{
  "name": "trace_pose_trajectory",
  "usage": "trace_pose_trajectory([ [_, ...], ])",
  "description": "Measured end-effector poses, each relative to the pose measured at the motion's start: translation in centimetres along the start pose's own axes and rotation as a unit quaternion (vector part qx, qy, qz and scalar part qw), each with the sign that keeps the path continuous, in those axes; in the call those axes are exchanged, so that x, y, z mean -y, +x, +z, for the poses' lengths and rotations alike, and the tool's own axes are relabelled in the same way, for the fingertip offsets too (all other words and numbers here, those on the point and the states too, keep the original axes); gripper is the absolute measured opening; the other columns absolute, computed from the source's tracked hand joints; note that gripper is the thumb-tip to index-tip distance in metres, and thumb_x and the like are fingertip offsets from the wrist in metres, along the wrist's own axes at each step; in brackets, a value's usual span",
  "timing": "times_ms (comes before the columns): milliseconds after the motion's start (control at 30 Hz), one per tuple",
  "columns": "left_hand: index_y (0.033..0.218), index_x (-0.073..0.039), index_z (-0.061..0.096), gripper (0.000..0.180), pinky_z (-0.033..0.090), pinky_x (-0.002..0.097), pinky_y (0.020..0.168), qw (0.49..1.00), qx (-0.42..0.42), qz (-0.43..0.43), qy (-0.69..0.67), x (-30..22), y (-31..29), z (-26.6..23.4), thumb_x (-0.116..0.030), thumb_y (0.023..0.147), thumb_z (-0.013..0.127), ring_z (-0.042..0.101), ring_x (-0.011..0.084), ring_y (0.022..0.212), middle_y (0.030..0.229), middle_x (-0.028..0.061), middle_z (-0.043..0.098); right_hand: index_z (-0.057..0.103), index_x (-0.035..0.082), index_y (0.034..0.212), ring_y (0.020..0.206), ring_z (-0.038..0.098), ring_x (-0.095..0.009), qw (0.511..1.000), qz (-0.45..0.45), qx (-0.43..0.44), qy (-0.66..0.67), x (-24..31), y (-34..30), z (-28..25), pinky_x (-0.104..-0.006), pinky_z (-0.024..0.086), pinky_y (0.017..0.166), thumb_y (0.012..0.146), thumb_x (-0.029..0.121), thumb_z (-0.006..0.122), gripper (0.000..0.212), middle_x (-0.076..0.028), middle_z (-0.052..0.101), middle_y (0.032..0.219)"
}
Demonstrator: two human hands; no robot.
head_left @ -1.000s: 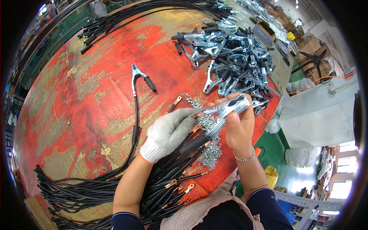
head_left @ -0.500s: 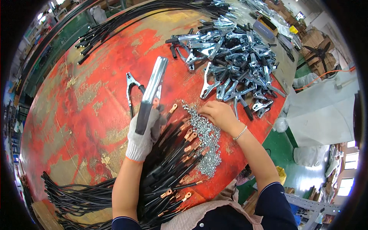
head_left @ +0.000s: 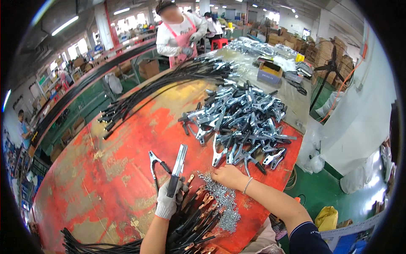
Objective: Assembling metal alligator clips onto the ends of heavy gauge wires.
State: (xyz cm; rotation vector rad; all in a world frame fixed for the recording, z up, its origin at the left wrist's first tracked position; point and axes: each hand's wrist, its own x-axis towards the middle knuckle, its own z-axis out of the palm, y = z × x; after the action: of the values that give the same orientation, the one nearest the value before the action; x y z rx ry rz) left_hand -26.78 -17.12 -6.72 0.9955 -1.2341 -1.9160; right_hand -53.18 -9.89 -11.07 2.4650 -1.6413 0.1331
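My left hand (head_left: 168, 200), in a white glove, is closed around a silver spring clamp (head_left: 179, 161) by its black-sleeved handle, its metal end tilted up. Beside it on the table lies another spring clamp (head_left: 154, 158) with spread handles. My bare right hand (head_left: 226, 176), a beaded bracelet at the wrist, reaches to the far edge of a heap of small silver screws (head_left: 228, 211). Its fingers are bent together, and what is between them is hidden. Black cables with copper lugs (head_left: 207, 198) lie between my hands, partly under the left.
A big pile of spring clamps (head_left: 245, 114) covers the table's far right. Black cables (head_left: 169, 80) run along the far edge, near an open box (head_left: 269, 73). Across the table stands a person in a pink apron (head_left: 184, 34). A black fan (head_left: 331, 67) stands right of the table.
The view has tilted upward, bringing the person and the workshop beyond into sight. My left hand keeps hold of the clamp; my right hand stays at the heap's far edge.
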Motion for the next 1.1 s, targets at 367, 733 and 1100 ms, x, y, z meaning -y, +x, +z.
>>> trace_pose_trajectory([
  [367,0.107,-0.006,0.061,0.021,0.034,0.0192,0.04,0.995,0.038,0.092,0.026,0.1,-1.2,0.2,-0.021,0.097,0.051,0.047,0.0046,0.046,0.075,0.0036,0.065,0.061,0.007,0.093,0.073,0.068,-0.027,0.991,0.092,0.08,0.05,1.2,0.9,-1.3,-0.0398,0.053,0.064,0.081,0.015,0.06,0.015,-0.01,0.068,0.079],
  [733,0.113,0.002,0.061,0.028,0.046,0.0204,0.059,0.967,0.083,0.188,0.148,0.5,-2.4,0.3,-0.02,0.098,0.054,0.058,0.0083,0.068,0.086,0.0053,0.066,0.064,0.003,0.095,0.073,0.064,-0.009,0.588,0.268,-0.196,0.738,7.2,3.7,-3.9,-0.0241,0.052,0.065,0.089,0.017,0.069,0.016,-0.004,0.07,0.085],
  [1100,0.115,0.002,0.06,0.029,0.048,0.0257,0.07,0.955,0.107,0.139,0.238,-1.7,-4.1,1.3,-0.019,0.096,0.054,0.059,0.0091,0.076,0.083,0.0044,0.066,0.067,-0.002,0.102,0.079,0.065,-0.015,0.545,0.237,-0.153,0.79,7.7,3.0,-6.1,-0.0276,0.052,0.069,0.09,0.004,0.056,0.018,-0.008,0.07,0.092],
])
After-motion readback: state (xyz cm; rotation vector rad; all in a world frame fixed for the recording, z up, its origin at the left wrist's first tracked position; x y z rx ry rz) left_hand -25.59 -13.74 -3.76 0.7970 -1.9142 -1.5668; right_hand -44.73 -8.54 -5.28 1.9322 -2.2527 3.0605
